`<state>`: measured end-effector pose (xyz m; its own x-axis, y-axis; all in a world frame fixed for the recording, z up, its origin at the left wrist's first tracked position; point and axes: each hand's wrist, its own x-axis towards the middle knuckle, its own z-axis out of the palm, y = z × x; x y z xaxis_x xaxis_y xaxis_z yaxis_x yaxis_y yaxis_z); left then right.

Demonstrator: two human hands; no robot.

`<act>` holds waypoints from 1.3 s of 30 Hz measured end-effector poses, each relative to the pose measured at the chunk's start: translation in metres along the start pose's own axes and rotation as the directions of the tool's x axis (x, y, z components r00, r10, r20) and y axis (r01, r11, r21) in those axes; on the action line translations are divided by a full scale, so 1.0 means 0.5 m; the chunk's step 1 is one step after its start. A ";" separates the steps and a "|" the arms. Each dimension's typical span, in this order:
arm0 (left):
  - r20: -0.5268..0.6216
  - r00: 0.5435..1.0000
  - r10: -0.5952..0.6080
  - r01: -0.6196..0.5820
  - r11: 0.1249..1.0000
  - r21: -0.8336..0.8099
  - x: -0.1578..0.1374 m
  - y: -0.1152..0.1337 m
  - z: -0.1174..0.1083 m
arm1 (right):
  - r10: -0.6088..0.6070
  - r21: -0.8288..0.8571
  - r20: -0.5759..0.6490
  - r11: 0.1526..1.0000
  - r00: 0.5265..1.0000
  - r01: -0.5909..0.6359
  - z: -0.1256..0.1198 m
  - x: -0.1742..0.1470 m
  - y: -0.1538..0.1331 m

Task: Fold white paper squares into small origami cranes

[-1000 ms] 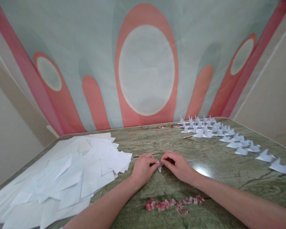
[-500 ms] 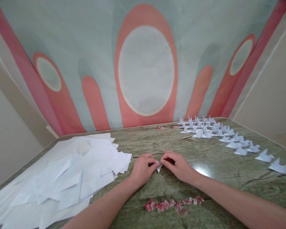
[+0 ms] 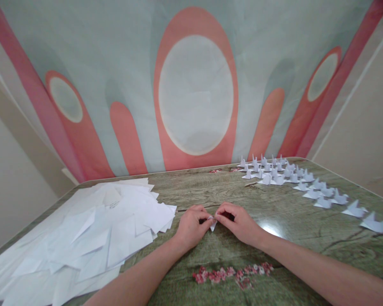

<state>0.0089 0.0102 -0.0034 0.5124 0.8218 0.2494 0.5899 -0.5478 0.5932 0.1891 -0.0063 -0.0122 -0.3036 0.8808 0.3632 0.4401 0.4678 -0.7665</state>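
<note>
A small piece of folded white paper (image 3: 213,226) is pinched between my two hands over the middle of the table; one pointed end shows below the fingertips, and the rest is hidden by them. My left hand (image 3: 194,225) grips its left side between thumb and fingers. On the other side, my right hand (image 3: 234,220) pinches it with thumb and forefinger, the fingertips of both hands almost touching. To the right stand several folded white paper birds (image 3: 323,201) in loose rows.
A wide, untidy heap of white paper sheets (image 3: 92,238) covers the table's left side. The wood-patterned table (image 3: 293,263) bears a printed strip of pink flowers (image 3: 221,274) near me. A wall cloth with coral arches (image 3: 194,157) hangs behind the far edge.
Both hands keep their pinch on the folded paper. My fingertips have shifted only very slightly; everything else looks the same.
</note>
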 end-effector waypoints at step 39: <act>-0.083 0.985 -0.152 0.127 0.959 -0.253 0.004 -0.006 0.008 | -0.012 -0.040 0.009 0.999 1.000 0.012 -0.005 0.000 -0.005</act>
<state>0.0108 0.0126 -0.0079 0.3631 0.9057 0.2186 0.4733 -0.3814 0.7940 0.1903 -0.0076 -0.0090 -0.3162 0.8747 0.3673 0.4701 0.4808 -0.7402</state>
